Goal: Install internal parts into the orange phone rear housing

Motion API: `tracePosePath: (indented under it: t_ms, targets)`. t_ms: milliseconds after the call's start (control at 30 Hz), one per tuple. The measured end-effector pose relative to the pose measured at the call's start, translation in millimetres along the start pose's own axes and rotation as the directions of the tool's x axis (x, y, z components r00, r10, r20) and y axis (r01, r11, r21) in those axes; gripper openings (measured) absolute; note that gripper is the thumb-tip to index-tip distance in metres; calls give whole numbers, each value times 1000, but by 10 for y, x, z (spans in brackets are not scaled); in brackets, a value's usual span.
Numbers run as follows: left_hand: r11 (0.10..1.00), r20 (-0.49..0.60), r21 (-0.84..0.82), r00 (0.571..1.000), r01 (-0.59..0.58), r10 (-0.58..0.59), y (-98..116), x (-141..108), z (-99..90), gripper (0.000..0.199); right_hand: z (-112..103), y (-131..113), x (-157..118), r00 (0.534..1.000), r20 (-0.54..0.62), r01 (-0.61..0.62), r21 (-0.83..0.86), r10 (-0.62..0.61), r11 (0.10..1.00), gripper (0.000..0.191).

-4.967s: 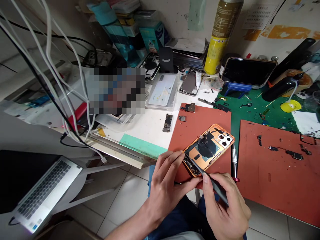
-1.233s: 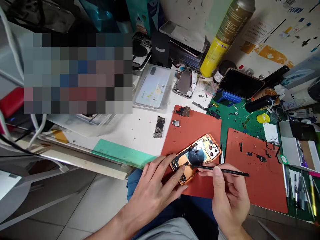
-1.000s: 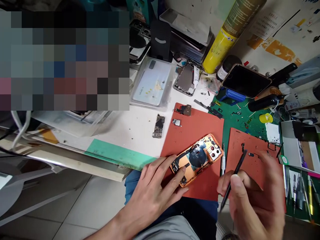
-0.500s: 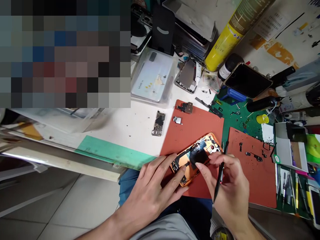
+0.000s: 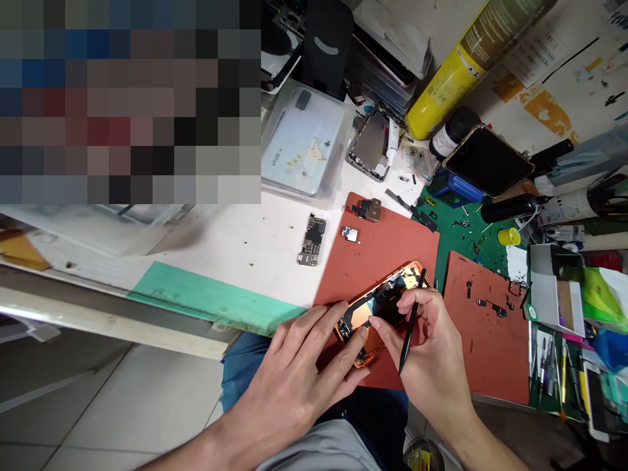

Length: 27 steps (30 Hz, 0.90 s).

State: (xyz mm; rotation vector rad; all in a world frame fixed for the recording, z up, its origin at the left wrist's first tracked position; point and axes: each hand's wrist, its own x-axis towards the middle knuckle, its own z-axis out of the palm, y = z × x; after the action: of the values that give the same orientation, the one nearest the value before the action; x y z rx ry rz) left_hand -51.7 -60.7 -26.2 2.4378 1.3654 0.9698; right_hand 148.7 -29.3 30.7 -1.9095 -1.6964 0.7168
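An orange phone housing [image 5: 361,311] with exposed inner parts lies tilted on the red-brown mat [image 5: 402,239]. My left hand [image 5: 307,369] rests over its lower left end, fingers spread, with fingertips on the frame. Over the housing's right side is my right hand [image 5: 432,343], with a thin black tool [image 5: 411,330] held between its fingers. Its thumb and index finger reach down to the black area inside the housing; whether they touch it is hard to tell. On the same mat sit a camera module [image 5: 371,209] and a small silver part [image 5: 350,233].
A circuit board [image 5: 312,241] lies on the white table left of the mat. Behind are a boxed phone [image 5: 299,147], a yellow can [image 5: 441,91] and a propped phone [image 5: 488,160]. Small parts lie on a second mat [image 5: 485,353], beside a row of tools [image 5: 552,369].
My right hand has moved left over the housing, and the black tool has moved left with it. My left hand stays on the housing. The camera view has shifted slightly.
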Motion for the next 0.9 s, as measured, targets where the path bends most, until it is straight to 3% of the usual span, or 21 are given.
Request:
tracePosePath:
  t_ms: [300, 900]
  targets:
    - [1000, -17, -10, 1000, -1, 0, 12, 19, -2, 33, -16, -26, 13, 997, 3, 73, -34, -73, 997, 17]
    - [1000, 16, -11, 1000, -20, 20, -1, 29, -41, 31, -32, -40, 46, 996, 30, 82, -81, -80, 993, 15]
